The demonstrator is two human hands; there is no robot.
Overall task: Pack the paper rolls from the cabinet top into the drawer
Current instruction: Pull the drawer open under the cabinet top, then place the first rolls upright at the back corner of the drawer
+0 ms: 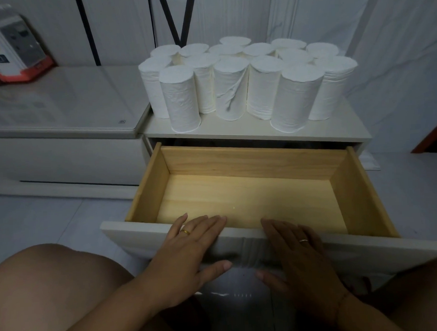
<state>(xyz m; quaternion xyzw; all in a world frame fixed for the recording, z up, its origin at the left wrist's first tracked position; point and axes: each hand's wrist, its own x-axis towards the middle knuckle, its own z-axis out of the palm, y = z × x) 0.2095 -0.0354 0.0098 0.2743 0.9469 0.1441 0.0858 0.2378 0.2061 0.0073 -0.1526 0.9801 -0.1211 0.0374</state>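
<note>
The drawer (148, 183) is pulled well out and holds nothing but its bare wooden floor, while the paper rolls (234, 89) all stand upright in a tight cluster on the cabinet top (336, 127) just behind it. The left hand (191, 251) and right hand (299, 257) rest a little apart on the drawer's white front panel, fingers flat over its top edge, thumbs on its face, holding nothing. I judge it best to lift the front row first, one roll per hand, and fill from the drawer's back wall forward.
</note>
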